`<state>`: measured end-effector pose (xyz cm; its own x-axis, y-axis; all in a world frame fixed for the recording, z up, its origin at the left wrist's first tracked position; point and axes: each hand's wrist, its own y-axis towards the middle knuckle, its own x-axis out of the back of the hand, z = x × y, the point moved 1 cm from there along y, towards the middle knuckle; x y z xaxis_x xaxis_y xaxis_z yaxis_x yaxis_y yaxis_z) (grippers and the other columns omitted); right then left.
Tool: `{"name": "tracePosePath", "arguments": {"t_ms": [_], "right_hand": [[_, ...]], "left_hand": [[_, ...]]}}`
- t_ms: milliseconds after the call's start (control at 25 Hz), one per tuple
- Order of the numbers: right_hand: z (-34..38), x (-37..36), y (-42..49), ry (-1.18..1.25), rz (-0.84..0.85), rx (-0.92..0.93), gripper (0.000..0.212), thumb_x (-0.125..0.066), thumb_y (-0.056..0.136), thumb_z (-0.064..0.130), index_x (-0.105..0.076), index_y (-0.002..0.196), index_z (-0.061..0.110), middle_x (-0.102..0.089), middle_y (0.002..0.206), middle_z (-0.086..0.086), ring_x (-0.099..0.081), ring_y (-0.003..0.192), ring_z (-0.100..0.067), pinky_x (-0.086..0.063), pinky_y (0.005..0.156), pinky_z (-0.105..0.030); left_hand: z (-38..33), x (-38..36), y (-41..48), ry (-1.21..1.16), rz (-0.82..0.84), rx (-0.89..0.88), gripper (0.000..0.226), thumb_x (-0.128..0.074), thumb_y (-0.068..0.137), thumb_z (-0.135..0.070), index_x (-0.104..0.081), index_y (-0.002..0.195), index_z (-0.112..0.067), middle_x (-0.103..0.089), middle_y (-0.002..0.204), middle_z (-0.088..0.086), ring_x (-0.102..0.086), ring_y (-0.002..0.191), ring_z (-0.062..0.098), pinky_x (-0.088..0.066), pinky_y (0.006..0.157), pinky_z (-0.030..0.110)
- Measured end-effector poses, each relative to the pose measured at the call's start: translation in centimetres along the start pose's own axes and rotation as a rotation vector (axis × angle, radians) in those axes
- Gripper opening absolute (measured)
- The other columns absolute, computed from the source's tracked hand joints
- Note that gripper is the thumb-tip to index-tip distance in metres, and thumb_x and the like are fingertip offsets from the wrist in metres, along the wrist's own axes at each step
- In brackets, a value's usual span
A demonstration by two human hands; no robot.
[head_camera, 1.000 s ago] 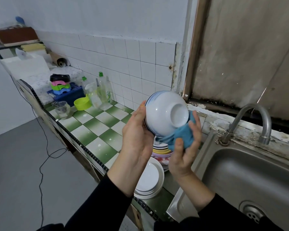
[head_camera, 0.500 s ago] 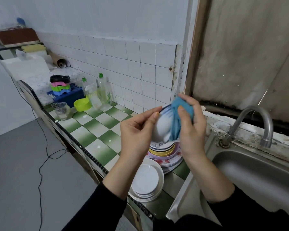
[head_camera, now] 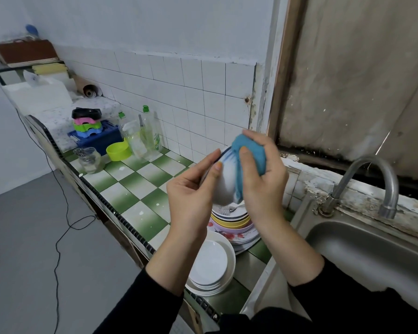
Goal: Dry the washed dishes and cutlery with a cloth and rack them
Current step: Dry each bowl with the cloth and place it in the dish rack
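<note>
Your left hand (head_camera: 191, 196) holds the white bowl (head_camera: 223, 186) on its side above the tiled counter (head_camera: 130, 189). The fingers are curled behind it and the thumb lies on its wall near the blue rim. Your right hand (head_camera: 263, 179) grips the blue cloth (head_camera: 251, 153) and presses it on the bowl's upper edge. The cloth seems to fold over the rim, but your fingers hide that part. Directly below the bowl stands a stack of coloured dishes (head_camera: 232, 225) with cutlery (head_camera: 229, 209) on top. Just in front is a stack of white plates (head_camera: 212, 263). The steel sink (head_camera: 348, 249) is on your right.
</note>
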<state>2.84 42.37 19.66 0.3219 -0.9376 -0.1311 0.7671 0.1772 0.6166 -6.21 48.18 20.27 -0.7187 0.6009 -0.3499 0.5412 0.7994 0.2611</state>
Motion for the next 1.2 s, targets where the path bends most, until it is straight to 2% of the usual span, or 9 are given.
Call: {"name": "tracePosePath", "arguments": {"t_ms": [80, 120, 280, 560, 760, 840, 920, 1040, 1200], "right_hand": [[0.0, 0.2, -0.7, -0.088, 0.152, 0.253, 0.026, -0.055, 0.089, 0.019, -0.064, 0.113, 0.014, -0.064, 0.113, -0.001, -0.059, 0.109, -0.010, -0.046, 0.096, -0.025], [-0.2, 0.4, -0.1, -0.088, 0.189, 0.248, 0.024, -0.055, 0.089, 0.020, -0.064, 0.111, 0.017, -0.065, 0.111, 0.003, -0.060, 0.106, -0.007, -0.046, 0.093, -0.024], [-0.4, 0.1, 3.2, -0.013, 0.148, -0.230, 0.018, -0.054, 0.079, 0.027, -0.068, 0.089, 0.030, -0.067, 0.089, 0.019, -0.060, 0.083, 0.004, -0.046, 0.076, -0.021], [-0.7, 0.8, -1.3, -0.274, 0.307, 0.331, 0.030, -0.055, 0.090, 0.026, -0.066, 0.116, 0.017, -0.061, 0.115, -0.006, -0.058, 0.108, -0.020, -0.048, 0.093, -0.034], [-2.4, 1.5, -3.9, -0.262, 0.305, 0.532, 0.029, -0.053, 0.095, 0.023, -0.056, 0.123, 0.017, -0.049, 0.132, -0.018, -0.048, 0.126, -0.034, -0.041, 0.105, -0.047], [-3.2, 1.5, -5.0, -0.251, 0.310, 0.582, 0.029, -0.051, 0.097, 0.024, -0.054, 0.125, 0.016, -0.039, 0.142, -0.019, -0.036, 0.135, -0.042, -0.032, 0.112, -0.048], [-3.8, 1.3, -6.1, -0.197, 0.268, 0.548, 0.030, -0.049, 0.099, 0.026, -0.051, 0.128, 0.020, -0.028, 0.151, -0.012, -0.027, 0.141, -0.043, -0.028, 0.114, -0.051], [-3.6, 1.1, -6.8, 0.025, 0.153, 0.397, 0.037, -0.043, 0.101, 0.032, -0.040, 0.137, 0.034, -0.021, 0.155, -0.010, -0.024, 0.143, -0.040, -0.030, 0.112, -0.056], [-1.7, 1.4, -5.9, 0.405, -0.011, -0.034, 0.043, -0.043, 0.092, 0.028, -0.042, 0.135, 0.030, -0.041, 0.145, -0.016, -0.044, 0.131, -0.032, -0.041, 0.106, -0.052]], "left_hand": [[-0.4, 0.4, 0.2, 0.007, -0.020, -0.017, 0.023, -0.061, 0.087, 0.003, -0.071, 0.097, -0.016, -0.075, 0.088, -0.009, -0.068, 0.087, 0.001, -0.054, 0.083, 0.019], [-0.4, 0.5, 0.1, 0.007, -0.025, -0.013, 0.024, -0.061, 0.087, 0.003, -0.072, 0.097, -0.016, -0.075, 0.091, -0.009, -0.068, 0.089, 0.002, -0.054, 0.085, 0.021], [0.3, -0.5, -1.0, -0.061, -0.047, 0.098, 0.037, -0.057, 0.087, 0.010, -0.068, 0.105, -0.020, -0.073, 0.100, -0.014, -0.067, 0.099, 0.002, -0.052, 0.091, 0.022], [0.6, -0.1, -1.0, -0.114, -0.146, 0.192, 0.035, -0.053, 0.091, 0.007, -0.065, 0.119, -0.009, -0.071, 0.112, 0.003, -0.067, 0.101, 0.014, -0.054, 0.091, 0.031], [-0.3, 0.0, -1.5, -0.179, -0.180, 0.211, 0.032, -0.053, 0.092, 0.004, -0.068, 0.109, -0.019, -0.073, 0.098, 0.001, -0.064, 0.077, 0.016, -0.055, 0.061, 0.026], [-1.0, 0.0, -1.3, -0.250, -0.201, 0.189, 0.029, -0.053, 0.093, 0.001, -0.067, 0.108, -0.020, -0.070, 0.108, 0.004, -0.065, 0.086, 0.017, -0.057, 0.072, 0.029], [-1.9, -0.4, -1.3, -0.329, -0.193, 0.169, 0.028, -0.051, 0.094, 0.001, -0.065, 0.108, -0.019, -0.068, 0.117, 0.006, -0.065, 0.093, 0.014, -0.054, 0.086, 0.029], [-2.3, -0.6, -1.4, -0.374, -0.121, 0.161, 0.027, -0.048, 0.094, 0.000, -0.064, 0.106, -0.017, -0.072, 0.102, -0.005, -0.064, 0.092, 0.008, -0.051, 0.091, 0.028], [-2.4, 0.8, -1.0, -0.395, -0.020, 0.186, 0.026, -0.046, 0.093, -0.001, -0.064, 0.105, -0.016, -0.073, 0.095, -0.009, -0.065, 0.091, 0.007, -0.052, 0.089, 0.026]]}}
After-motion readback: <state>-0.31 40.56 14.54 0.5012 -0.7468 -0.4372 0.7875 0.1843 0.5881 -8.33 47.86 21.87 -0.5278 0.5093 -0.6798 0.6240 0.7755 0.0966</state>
